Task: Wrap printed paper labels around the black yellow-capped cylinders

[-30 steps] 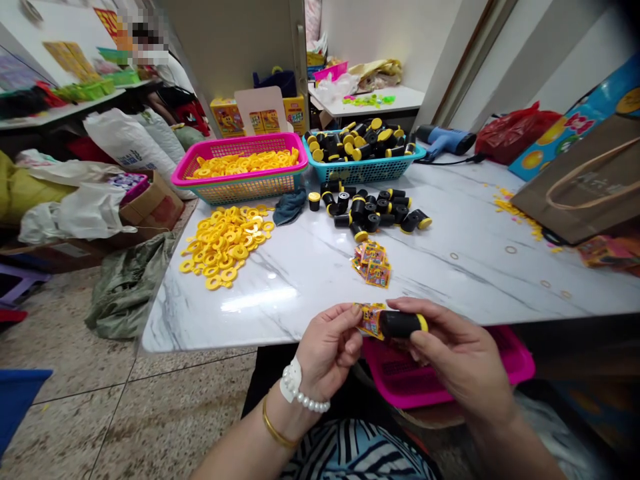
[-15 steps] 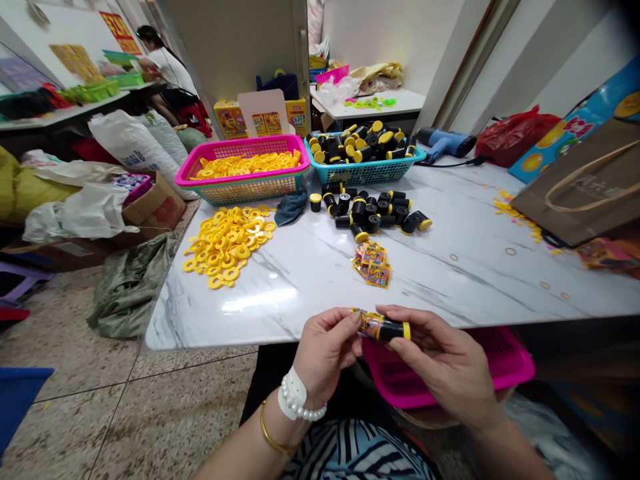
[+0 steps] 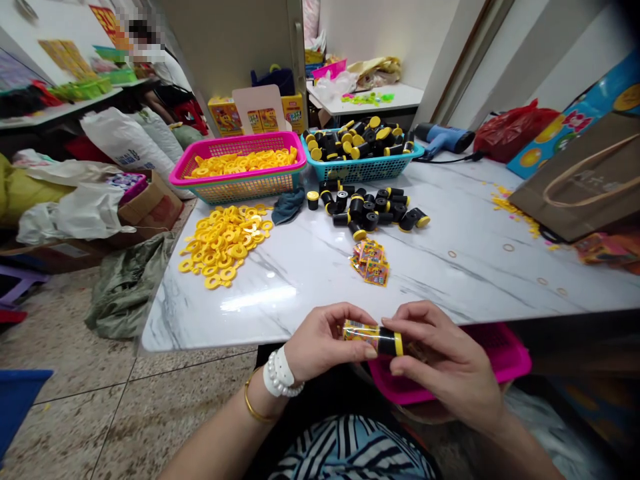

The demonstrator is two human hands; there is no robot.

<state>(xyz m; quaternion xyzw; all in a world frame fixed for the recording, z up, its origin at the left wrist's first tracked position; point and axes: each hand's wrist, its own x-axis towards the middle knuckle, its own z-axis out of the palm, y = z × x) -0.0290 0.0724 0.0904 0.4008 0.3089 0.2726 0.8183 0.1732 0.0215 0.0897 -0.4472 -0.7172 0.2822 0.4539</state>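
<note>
Both hands hold one small black cylinder (image 3: 381, 340) with a yellow end, just below the marble table's (image 3: 310, 267) near edge. A printed orange sleeve (image 3: 361, 332) covers the cylinder's left part. My left hand (image 3: 320, 343) pinches the sleeved end. My right hand (image 3: 440, 360) grips the yellow-capped end. A small stack of printed sleeves (image 3: 371, 259) lies on the table just beyond my hands. Loose black cylinders (image 3: 373, 208) lie further back, with a pile of yellow rings (image 3: 225, 241) to their left.
A pink basket (image 3: 237, 167) of yellow rings and a teal basket (image 3: 363, 150) of black cylinders stand at the back. A pink tray (image 3: 500, 363) sits on my lap. A brown paper bag (image 3: 580, 180), a blue heat gun (image 3: 443, 140) and a seated person (image 3: 160, 73) at far left.
The printed sleeve has slid further onto the black cylinder. Both hands have dropped slightly toward my lap, with the left hand now pinching the sleeved end.
</note>
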